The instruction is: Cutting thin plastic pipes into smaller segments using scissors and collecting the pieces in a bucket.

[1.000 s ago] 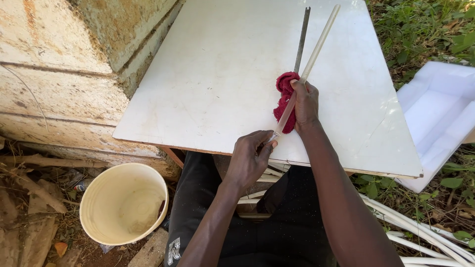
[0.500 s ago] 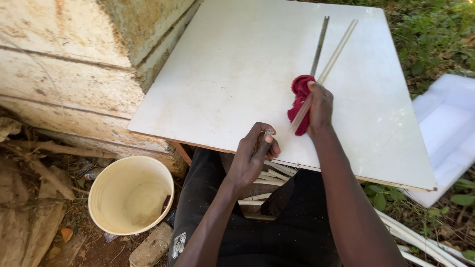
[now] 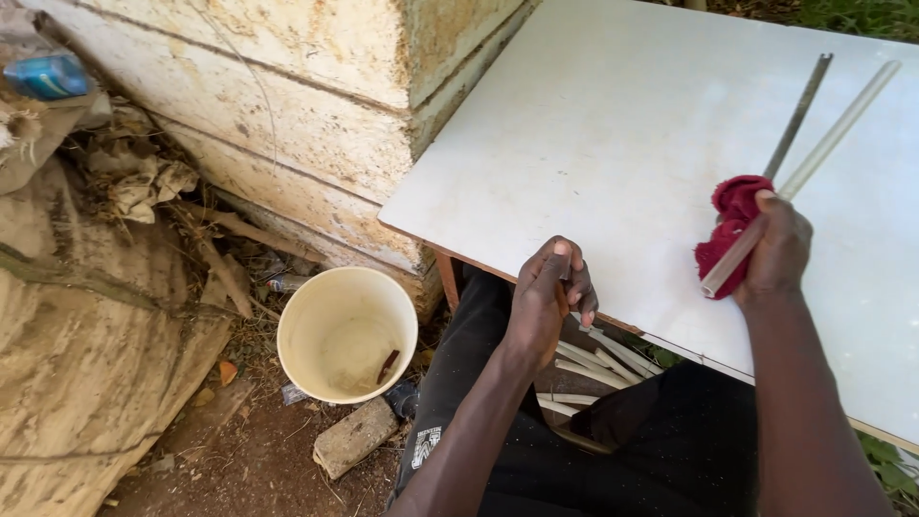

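Note:
My right hand [image 3: 777, 251] rests on the white board [image 3: 613, 163], gripping a red cloth [image 3: 732, 218] wrapped around a long pale rod [image 3: 823, 144] that runs up and to the right. A thin dark metal strip [image 3: 796, 115] lies beside the rod on the board. My left hand [image 3: 548, 302] hangs at the board's near edge, fingers curled over my lap, close to several pale rods [image 3: 593, 369] lying across my dark trousers. Whether it pinches anything I cannot tell.
A cream bucket [image 3: 347, 333] stands on the dirt to the left of my legs, with a stone [image 3: 354, 437] in front of it. A weathered concrete wall [image 3: 287, 105] rises behind it. Sacking and dry debris [image 3: 96, 316] fill the far left.
The view has swung left and closer. My left hand has left the rod's near end and dropped to the board's edge above the lap. The right hand still holds cloth and rod.

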